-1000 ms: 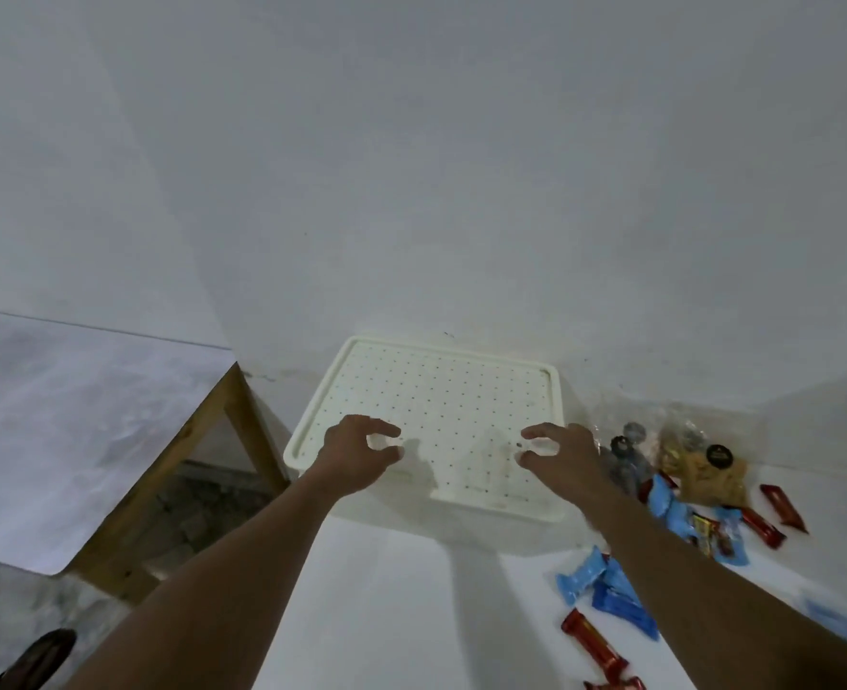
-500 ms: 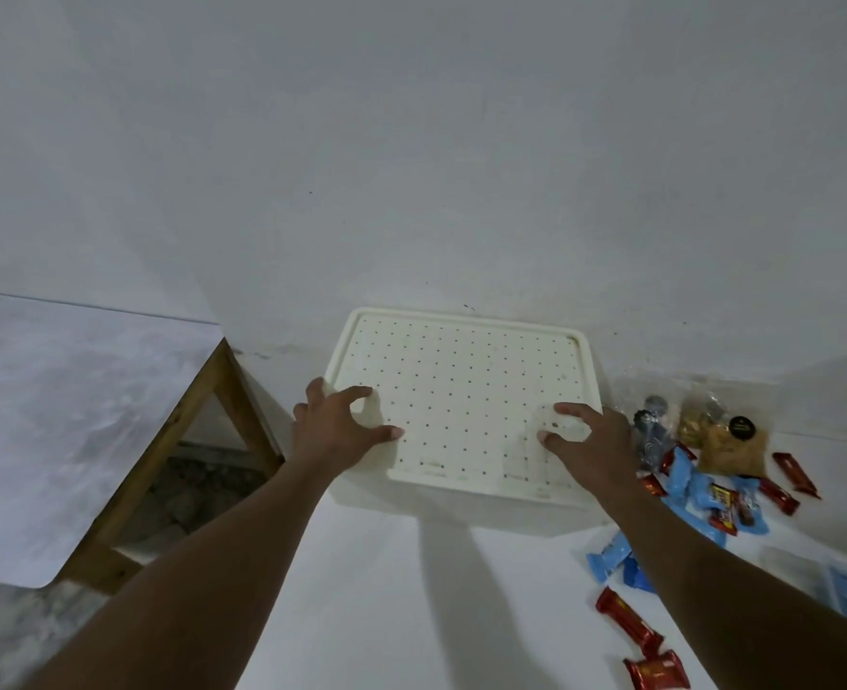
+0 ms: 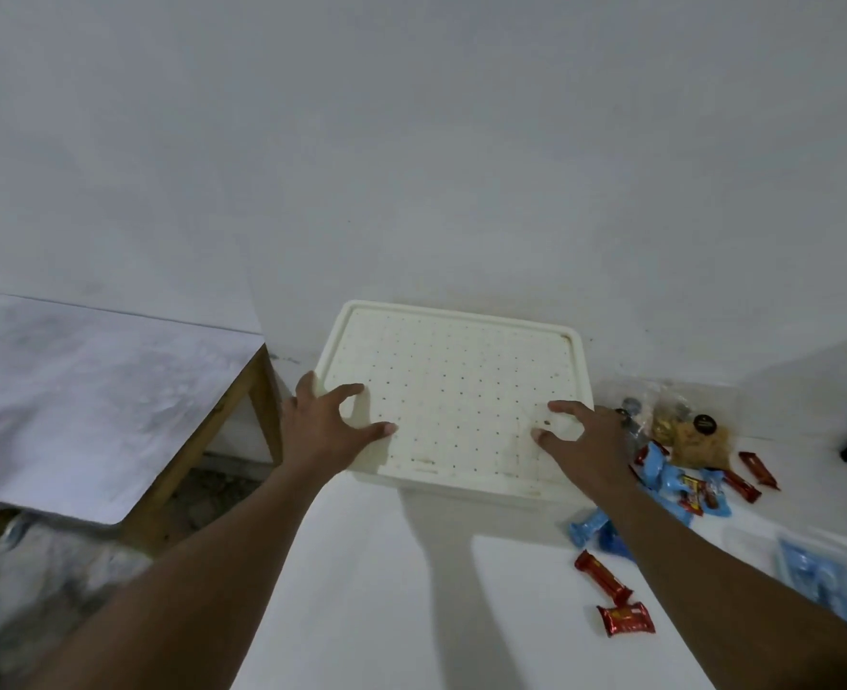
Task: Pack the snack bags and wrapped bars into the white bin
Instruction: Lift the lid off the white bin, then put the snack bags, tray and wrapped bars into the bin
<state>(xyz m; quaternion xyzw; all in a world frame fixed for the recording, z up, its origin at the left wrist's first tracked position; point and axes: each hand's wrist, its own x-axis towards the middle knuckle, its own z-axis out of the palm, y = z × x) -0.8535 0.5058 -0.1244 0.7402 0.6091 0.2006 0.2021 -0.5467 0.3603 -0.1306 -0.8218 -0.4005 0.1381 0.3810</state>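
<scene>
Second desk [image 3: 88, 400] is seen left of the white bin [image 3: 461, 361], apart from it. Left hand [image 3: 322, 430] is laid on the bin's near-left corner, grip spread: thumb and forefinger on the perforated top, one finger over the left edge. Bin is stood on the desk [image 3: 362, 590] by the wall. Its top face is closed, so the inside is hidden. Right hand [image 3: 586, 440] is set on the near-right corner, grip spread, fingertips on top. The two-corner hold is judged to be for steadying or opening the bin before packing. Snack bags [image 3: 695, 435], blue wrapped bars [image 3: 670, 480] and red wrapped bars [image 3: 603, 577] are scattered right of the bin, not yet packed.
</scene>
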